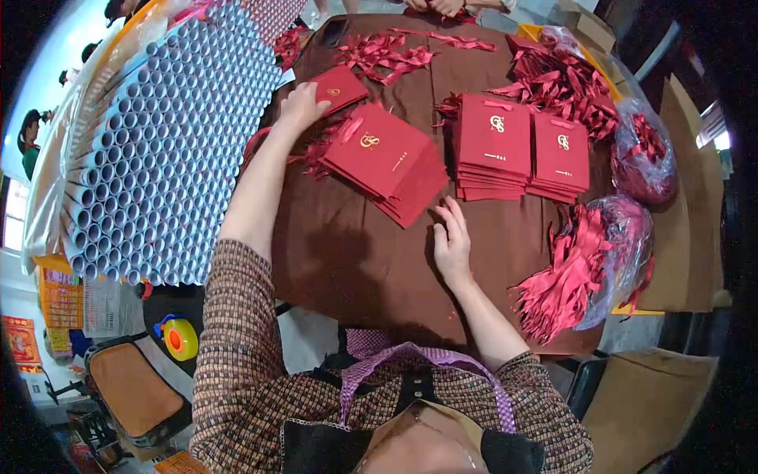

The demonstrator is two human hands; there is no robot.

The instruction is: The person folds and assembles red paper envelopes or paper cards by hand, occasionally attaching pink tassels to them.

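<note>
At the left of the table, my left hand (300, 112) grips the near-left edge of a flat red paper bag (339, 88), its thumb lying over the surface. To the right of that lies a fanned stack of red paper bags (377, 150) with gold lettering and ribbon handles, tilted on the cloth. My right hand (452, 243) rests just off the stack's lower right corner, fingers apart and holding nothing. Two neater piles of the same bags, a left pile (495, 138) and a right pile (560, 150), lie beyond my right hand.
Rows of pale blue paper tubes (170, 142) stand along the left edge. Loose red ribbons (387, 55) lie at the back, and ribbon bundles (564, 268) with plastic wrap at the right. Another person's hands (446, 6) show at the far edge of the brown tablecloth (347, 276).
</note>
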